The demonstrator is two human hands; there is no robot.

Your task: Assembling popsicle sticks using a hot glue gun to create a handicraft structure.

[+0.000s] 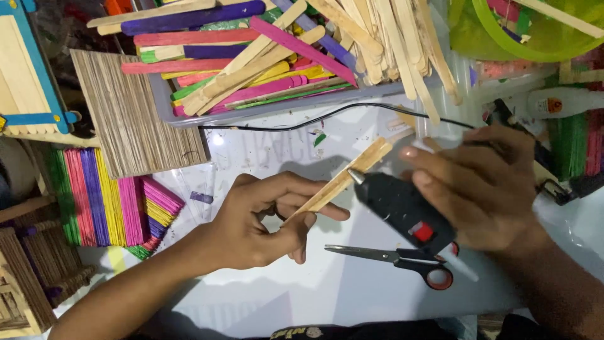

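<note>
**Glue gun nozzle set against a held craft stick**

A plain wooden craft stick (343,179) is pinched in the left hand (264,220), slanted just above the white worktop (327,296). A black glue gun (402,211) is clamped in the right hand (484,189), its nozzle touching the stick. Fingertips lie close below the nozzle, so a burn from running glue is judged possible. The cord (302,119) could snag the tray of coloured sticks (251,63). Scissors (402,258) lie just beneath the gun.

Scissors (402,258) with black and red handles, lying on the white table (302,296) near its front edge. Grey tray (264,110) of coloured and plain craft sticks at the back edge. Panel of plain sticks (135,113) and rainbow stick panel (100,198) at the left side; green bowl (535,31) at the back right corner.
</note>
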